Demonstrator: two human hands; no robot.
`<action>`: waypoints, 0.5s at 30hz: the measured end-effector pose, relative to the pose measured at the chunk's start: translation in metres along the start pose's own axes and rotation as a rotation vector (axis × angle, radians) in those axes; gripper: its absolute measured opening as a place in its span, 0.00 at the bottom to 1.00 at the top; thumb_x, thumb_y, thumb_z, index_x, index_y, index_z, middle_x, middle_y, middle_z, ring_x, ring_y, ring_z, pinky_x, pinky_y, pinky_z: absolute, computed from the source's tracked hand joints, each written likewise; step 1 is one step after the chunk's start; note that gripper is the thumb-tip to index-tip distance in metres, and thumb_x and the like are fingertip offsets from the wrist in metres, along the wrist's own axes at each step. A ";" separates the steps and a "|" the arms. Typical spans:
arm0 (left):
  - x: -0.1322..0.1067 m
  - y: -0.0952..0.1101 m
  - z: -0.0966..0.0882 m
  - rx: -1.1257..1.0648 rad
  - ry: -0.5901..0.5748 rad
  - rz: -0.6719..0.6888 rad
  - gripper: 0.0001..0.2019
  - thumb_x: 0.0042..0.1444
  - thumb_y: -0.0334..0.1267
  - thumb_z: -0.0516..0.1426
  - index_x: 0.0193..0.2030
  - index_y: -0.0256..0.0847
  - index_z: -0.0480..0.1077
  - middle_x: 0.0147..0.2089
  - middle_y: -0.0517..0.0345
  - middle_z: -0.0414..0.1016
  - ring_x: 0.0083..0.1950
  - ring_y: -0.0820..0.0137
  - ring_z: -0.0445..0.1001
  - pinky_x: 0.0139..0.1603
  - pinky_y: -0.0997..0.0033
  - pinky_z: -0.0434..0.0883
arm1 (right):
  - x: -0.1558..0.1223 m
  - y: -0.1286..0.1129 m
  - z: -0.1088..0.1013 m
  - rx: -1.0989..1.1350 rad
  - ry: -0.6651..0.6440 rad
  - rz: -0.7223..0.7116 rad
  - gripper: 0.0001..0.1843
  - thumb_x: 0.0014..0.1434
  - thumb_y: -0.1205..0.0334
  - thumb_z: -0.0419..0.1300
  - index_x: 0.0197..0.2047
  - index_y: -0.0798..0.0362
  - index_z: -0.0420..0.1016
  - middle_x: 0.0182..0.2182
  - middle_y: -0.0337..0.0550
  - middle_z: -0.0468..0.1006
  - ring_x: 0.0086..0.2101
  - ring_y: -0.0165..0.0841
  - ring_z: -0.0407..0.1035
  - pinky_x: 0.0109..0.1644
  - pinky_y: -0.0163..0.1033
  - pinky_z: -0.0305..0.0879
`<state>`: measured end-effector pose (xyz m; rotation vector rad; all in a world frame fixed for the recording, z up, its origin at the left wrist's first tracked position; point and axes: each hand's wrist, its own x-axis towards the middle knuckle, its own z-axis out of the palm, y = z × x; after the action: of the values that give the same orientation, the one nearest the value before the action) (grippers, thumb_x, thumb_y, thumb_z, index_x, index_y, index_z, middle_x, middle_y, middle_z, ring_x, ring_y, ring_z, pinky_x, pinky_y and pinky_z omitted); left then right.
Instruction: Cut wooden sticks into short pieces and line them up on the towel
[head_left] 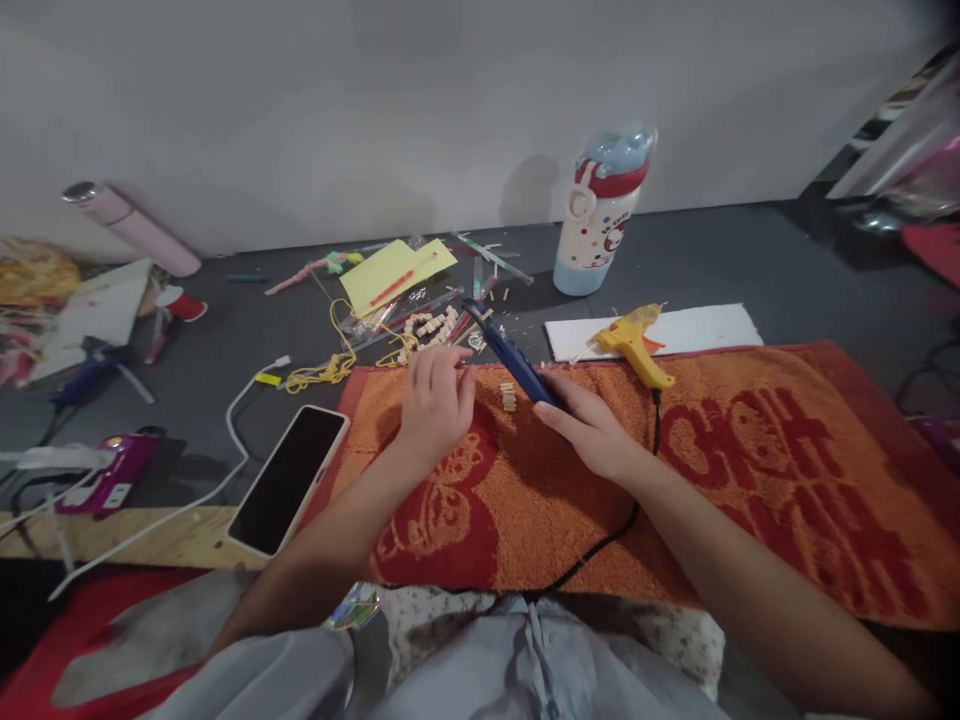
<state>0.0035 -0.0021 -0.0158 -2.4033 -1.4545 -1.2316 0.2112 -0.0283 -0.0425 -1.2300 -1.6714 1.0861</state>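
Note:
My right hand (pixel 592 430) is closed round the handle of a blue tool (pixel 514 362), which looks like a glue gun, its tip pointing up and left over the orange towel (pixel 750 480). My left hand (pixel 435 400) rests on the towel's far edge with fingers curled; whether it pinches anything I cannot make out. A few small wooden pieces (pixel 508 395) lie on the towel between my hands. More wooden pieces (pixel 429 328) and yellow string (pixel 322 372) lie just beyond the towel.
A yellow glue gun (pixel 634 345) lies on a white sheet (pixel 712 328), its black cord running toward me. A phone (pixel 289 478) with a white cable lies at left. A water bottle (pixel 600 215) stands by the wall. Yellow paper (pixel 397 270), sticks and clutter lie around.

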 end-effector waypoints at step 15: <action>0.006 -0.019 -0.002 -0.149 -0.227 -0.313 0.08 0.55 0.28 0.48 0.26 0.42 0.59 0.28 0.56 0.66 0.31 0.68 0.65 0.34 0.70 0.60 | -0.005 -0.004 0.000 -0.114 -0.162 -0.081 0.32 0.62 0.44 0.52 0.62 0.56 0.61 0.58 0.57 0.71 0.57 0.49 0.65 0.60 0.56 0.60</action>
<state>-0.0113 0.0118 -0.0163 -2.5544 -1.9322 -1.1908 0.2117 -0.0341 -0.0392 -1.1599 -1.9125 1.0773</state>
